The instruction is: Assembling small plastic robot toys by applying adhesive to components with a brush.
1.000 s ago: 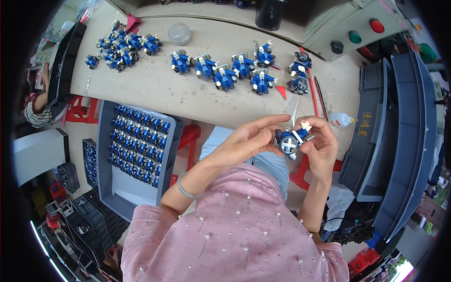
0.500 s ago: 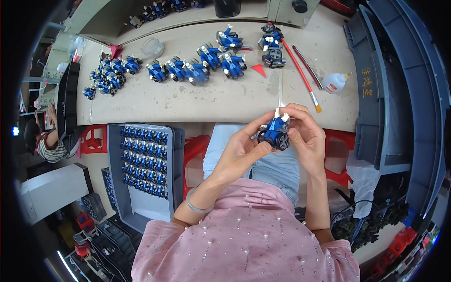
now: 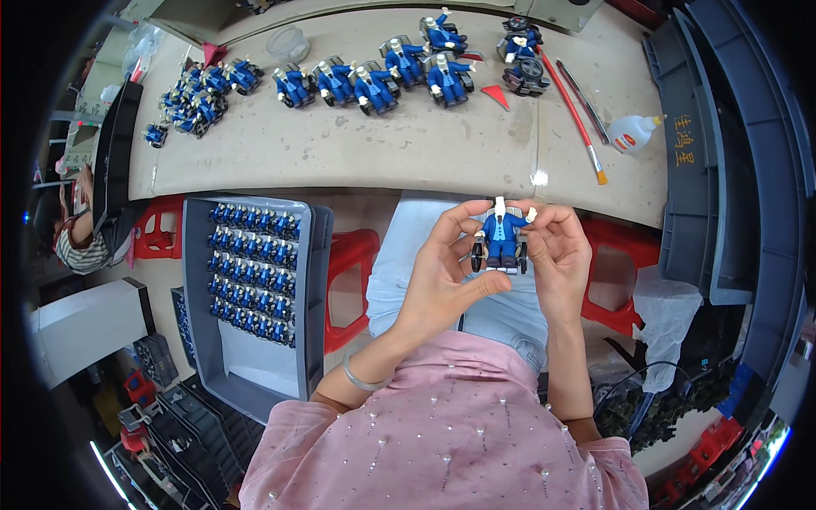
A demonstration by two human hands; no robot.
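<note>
Over my lap, just off the table's front edge, I hold a small figurine in a wheelchair (image 3: 503,234) upright between both hands. It wears a blue suit, has a white head and faces me. My left hand (image 3: 450,272) grips its left side, with the thumb under the base. On the other side, my right hand (image 3: 557,255) pinches the wheelchair near its wheel. Similar blue figurines (image 3: 374,87) stand in a loose row across the table, and a dense cluster of them (image 3: 197,98) sits at the left.
A red-handled brush (image 3: 580,119), a dark thin stick (image 3: 585,102) and a white bottle (image 3: 635,133) lie at the table's right. Beside them is a red triangular piece (image 3: 495,96). A grey crate (image 3: 197,323) at my left holds rows of figurines. Blue-grey crates (image 3: 697,161) stand at right.
The wheelchair figurine has turned from an angle to face me squarely. My fingers have shifted on its sides. The whole view has moved slightly, so the table appears higher.
</note>
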